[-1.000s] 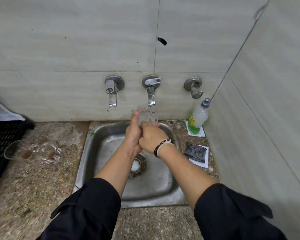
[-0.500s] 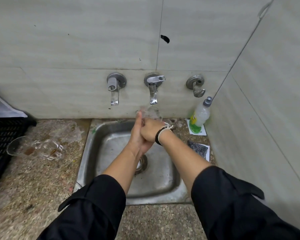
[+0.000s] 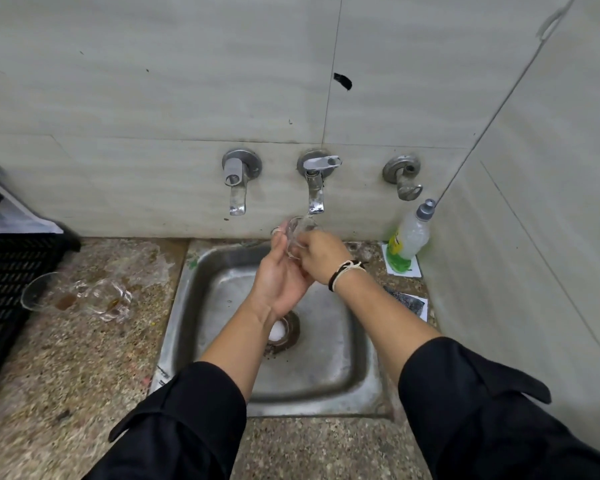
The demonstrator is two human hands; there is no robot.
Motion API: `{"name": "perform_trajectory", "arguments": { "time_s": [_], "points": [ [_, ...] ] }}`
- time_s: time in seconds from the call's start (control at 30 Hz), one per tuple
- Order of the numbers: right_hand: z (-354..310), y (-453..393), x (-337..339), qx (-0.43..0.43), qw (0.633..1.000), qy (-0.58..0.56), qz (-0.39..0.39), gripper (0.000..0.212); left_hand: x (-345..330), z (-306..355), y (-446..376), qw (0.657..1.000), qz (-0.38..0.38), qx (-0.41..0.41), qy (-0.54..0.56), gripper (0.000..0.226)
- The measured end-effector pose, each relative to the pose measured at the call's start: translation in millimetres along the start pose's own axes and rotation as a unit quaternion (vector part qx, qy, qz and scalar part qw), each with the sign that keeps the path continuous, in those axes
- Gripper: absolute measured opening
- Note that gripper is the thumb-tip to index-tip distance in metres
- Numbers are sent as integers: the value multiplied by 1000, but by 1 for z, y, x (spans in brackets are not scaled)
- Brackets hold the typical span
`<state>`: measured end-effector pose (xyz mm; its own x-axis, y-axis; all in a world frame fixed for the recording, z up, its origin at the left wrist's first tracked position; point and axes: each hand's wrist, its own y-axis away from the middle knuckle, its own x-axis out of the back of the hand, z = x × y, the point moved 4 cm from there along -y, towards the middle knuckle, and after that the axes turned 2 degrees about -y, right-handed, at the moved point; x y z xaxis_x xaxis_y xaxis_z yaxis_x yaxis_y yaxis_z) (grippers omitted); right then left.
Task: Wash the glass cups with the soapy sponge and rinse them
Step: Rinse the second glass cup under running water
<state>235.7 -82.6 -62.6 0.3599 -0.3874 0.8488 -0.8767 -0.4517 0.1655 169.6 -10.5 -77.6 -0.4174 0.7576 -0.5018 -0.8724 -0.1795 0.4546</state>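
Rinsing stage at a steel sink (image 3: 187,306). Both hands hold one glass cup (image 3: 300,233) just below the spout of the middle tap (image 3: 316,188), over the back of the basin. The left hand (image 3: 281,275) cradles the cup with its fingers curved up round the near side; the right hand (image 3: 321,258) grips it from the right, fingers curled at the rim. Compared with half a second ago, the left palm has turned further toward the camera and the cup sits a little closer to the spout, which suggests it is being turned under the flow, not scrubbed. Two more glass cups (image 3: 77,296), with brown residue, lie on their sides on the stone counter (image 3: 66,358) to the left, apparently unwashed. The water stream is hard to make out, the cup's outline blurs into the fingers, and no sponge can be identified; a dark pad (image 3: 407,301) right of the sink may be a scourer.
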Motion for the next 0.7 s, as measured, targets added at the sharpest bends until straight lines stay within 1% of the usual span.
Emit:
{"name": "perform_trajectory", "arguments": {
  "time_s": [0.03, 0.1, 0.17, 0.2, 0.23, 0.27, 0.3, 0.33, 0.37, 0.4, 0.43, 0.5, 0.6, 0.63, 0.7],
  "points": [
    [4, 0, 1, 7, 1000, 2, 14, 13, 3, -2, -2, 1000, -23, 3, -19, 32],
    [13, -1, 0, 13, 999, 21, 46, 13, 11, -2, -2, 997, -9, 1, -83, 26],
    [21, 0, 2, 24, 997, 39, 68, 10, 27, -1, -9, 989, 41, -22, -141, 25],
    [25, 0, 3, 29, 996, 42, 75, 9, 35, 0, -15, 988, 63, -26, -140, 26],
    [27, 1, 3, 41, 995, 52, 70, 9, 44, 0, -21, 988, 92, -16, -121, 30],
    [27, 4, 3, 62, 994, 55, 67, 11, 50, -2, -25, 990, 101, 20, -91, 38],
    [25, 7, 2, 85, 993, 60, 46, 14, 51, -6, -32, 992, 82, 72, -59, 49],
    [22, 9, 0, 110, 991, 74, 19, 13, 47, -9, -37, 991, 46, 125, -15, 58],
    [16, 12, 0, 127, 987, 101, -5, 11, 42, -10, -41, 987, 17, 155, 29, 60],
    [10, 14, -1, 139, 983, 122, -18, 12, 35, -8, -42, 986, 6, 156, 59, 54],
    [4, 15, -1, 137, 982, 131, -14, 15, 30, -7, -46, 987, 12, 140, 82, 45],
    [-7, 20, -1, 84, 988, 129, -3, 22, 21, -3, -52, 990, 37, 113, 81, 34],
    [-11, 28, -16, 1, 997, 66, -26, 40, 20, -3, -58, 989, 89, 76, 87, 35],
    [-12, 28, -17, -18, 998, 43, -41, 44, 23, -7, -62, 989, 111, 68, 74, 34],
    [-11, 20, -19, -42, 997, -13, -61, 50, 23, -13, -65, 988, 128, 53, 63, 33]
  ]
}}
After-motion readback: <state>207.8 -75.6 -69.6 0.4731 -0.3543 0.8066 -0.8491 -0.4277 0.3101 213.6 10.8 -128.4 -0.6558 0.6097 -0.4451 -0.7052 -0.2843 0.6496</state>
